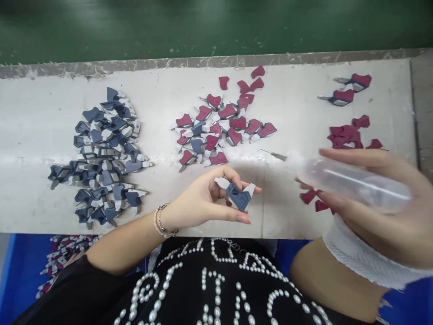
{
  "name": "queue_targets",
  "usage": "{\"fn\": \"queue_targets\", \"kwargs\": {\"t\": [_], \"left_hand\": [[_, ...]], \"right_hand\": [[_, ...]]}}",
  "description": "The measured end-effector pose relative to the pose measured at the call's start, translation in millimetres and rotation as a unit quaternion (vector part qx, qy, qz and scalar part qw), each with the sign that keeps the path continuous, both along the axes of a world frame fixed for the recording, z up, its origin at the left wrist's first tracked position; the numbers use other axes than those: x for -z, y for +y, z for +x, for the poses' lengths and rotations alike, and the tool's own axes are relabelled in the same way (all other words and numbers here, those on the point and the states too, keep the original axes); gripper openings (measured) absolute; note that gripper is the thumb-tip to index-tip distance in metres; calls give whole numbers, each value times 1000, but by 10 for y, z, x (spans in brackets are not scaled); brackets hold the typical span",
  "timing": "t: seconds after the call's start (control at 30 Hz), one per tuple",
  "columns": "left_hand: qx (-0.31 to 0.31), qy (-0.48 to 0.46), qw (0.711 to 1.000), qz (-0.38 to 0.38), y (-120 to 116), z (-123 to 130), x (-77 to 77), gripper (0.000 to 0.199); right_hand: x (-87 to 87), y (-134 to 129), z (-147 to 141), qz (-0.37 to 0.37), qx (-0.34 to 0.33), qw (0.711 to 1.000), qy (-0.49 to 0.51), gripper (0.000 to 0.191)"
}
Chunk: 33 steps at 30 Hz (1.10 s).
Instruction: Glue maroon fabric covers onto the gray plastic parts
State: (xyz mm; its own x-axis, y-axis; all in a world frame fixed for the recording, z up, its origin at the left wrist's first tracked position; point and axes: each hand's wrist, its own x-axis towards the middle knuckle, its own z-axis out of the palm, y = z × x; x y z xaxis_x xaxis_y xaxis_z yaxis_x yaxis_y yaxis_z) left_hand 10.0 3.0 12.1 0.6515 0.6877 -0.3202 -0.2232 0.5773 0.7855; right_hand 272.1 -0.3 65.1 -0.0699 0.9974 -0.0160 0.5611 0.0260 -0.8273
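Near the table's front edge, my left hand (216, 198) pinches a blue and white plastic part (237, 195), its recessed blue face turned up. To the right, my right hand (382, 198) is wrapped round a clear squeeze bottle (358, 183), blurred by motion. The bottle's thin metal needle tip (275, 155) points left, above and to the right of the part, apart from it. A cluster of parts with dark red covers (227, 131) lies beyond my left hand. Loose dark red pieces (347, 135) lie beyond the bottle, with a few partly hidden under my right hand.
A large pile of blue and white parts (108, 158) covers the left of the white table (158, 90). Two red-covered parts (343, 96) lie at the back right. A green surface (216, 31) runs behind. Below the left front edge, a blue bin (20, 271) holds many parts.
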Motion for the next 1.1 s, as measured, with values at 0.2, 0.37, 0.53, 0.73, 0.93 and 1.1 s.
{"fn": "queue_targets", "kwargs": {"t": [0.2,0.37,0.53,0.73,0.93,1.1], "left_hand": [[-6,19,999,34,-31,-1,-13,43],[-1,68,996,61,-57,-9,-12,43],[-5,139,987,77,-62,-3,5,43],[4,133,988,77,-87,16,14,37],[21,141,983,116,-104,33,37,36],[4,144,980,135,-94,47,50,36]], "right_hand": [[253,130,-220,-71,-47,987,135,43],[483,247,-502,-61,-92,992,63,24],[553,255,-391,-68,-126,989,-27,49],[394,143,457,-87,12,967,-240,35],[568,152,668,-98,34,934,-343,31],[470,161,705,-99,-8,932,-348,20]]}}
